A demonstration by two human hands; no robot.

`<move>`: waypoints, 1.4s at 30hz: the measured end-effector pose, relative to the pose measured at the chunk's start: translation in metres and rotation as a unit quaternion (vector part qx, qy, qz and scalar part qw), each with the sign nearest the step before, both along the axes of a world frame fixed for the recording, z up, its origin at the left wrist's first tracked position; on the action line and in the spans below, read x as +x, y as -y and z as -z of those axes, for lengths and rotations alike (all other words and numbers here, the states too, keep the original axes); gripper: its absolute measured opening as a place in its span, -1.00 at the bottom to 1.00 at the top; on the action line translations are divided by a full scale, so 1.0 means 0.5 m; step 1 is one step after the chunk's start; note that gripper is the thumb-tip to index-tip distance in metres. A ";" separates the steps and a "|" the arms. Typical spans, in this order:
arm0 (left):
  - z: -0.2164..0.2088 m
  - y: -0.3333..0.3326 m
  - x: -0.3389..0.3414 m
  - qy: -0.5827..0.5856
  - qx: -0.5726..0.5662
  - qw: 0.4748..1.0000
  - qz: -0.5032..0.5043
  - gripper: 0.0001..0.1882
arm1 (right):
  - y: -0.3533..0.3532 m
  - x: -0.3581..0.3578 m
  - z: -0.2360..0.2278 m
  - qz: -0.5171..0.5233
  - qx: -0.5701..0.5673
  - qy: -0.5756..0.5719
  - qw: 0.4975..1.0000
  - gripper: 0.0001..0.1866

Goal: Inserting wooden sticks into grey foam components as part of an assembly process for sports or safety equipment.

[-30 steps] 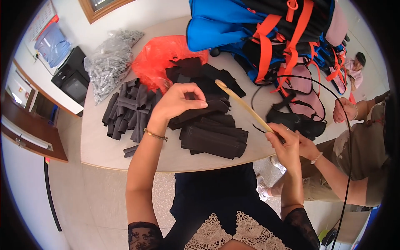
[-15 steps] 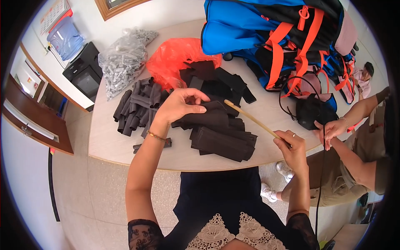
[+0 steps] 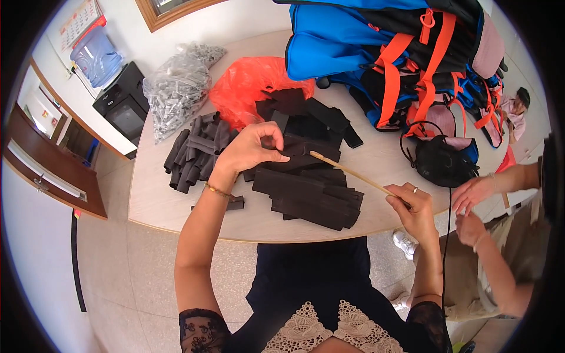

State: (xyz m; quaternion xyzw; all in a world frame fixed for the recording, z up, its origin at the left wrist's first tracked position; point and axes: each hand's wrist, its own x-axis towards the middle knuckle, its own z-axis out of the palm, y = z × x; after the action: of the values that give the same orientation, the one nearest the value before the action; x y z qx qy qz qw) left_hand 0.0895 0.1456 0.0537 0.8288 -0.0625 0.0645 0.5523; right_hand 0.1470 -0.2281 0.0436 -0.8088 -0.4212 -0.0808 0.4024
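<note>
My right hand [image 3: 410, 207] grips a thin tan stick [image 3: 353, 173] near its lower end. The stick slants up to the left, and its tip is over the dark fabric. Across from that tip is my left hand [image 3: 259, 146], its thumb stretched out and fingers curled, with a gap between them and nothing visible inside. Just below it lies a stack of dark brown fabric strips [image 3: 318, 203], somewhat fanned. More black fabric pieces [image 3: 323, 117] lie behind the stack. To the left is a heap of dark rolled fabric tubes [image 3: 197, 150].
A red plastic bag [image 3: 250, 79], a clear bag of small grey pieces [image 3: 173, 88] and a blue-black backpack [image 3: 335, 41] with orange straps are on the table [image 3: 159, 215]. A black device [image 3: 444, 162] with a cable sits at right, near another person's hands [image 3: 474, 194].
The dark strip that was raised by my left hand lies flat on the stack. My left hand has shifted slightly left. The other person's hands have moved away from the black device.
</note>
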 end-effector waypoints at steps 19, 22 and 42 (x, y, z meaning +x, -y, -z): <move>-0.007 0.018 -0.016 -0.025 -0.027 0.999 -0.004 -0.60 | -0.013 0.010 -0.004 0.003 -0.009 -0.007 1.000 -0.81; -0.009 0.016 -0.015 -0.018 -0.023 1.000 0.004 -0.59 | -0.016 0.013 -0.005 0.002 -0.020 -0.010 1.000 -0.81; -0.066 0.136 -0.005 0.032 0.268 0.961 0.066 -0.60 | -0.131 0.024 0.010 -0.105 -0.026 0.024 0.994 -0.73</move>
State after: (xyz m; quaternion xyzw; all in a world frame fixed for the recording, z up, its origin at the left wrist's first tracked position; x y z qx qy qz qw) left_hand 0.0869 0.0774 0.0865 0.9379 -0.1495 0.0350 0.3111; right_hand 0.1588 -0.1624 0.0386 -0.7682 -0.5152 -0.0466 0.3771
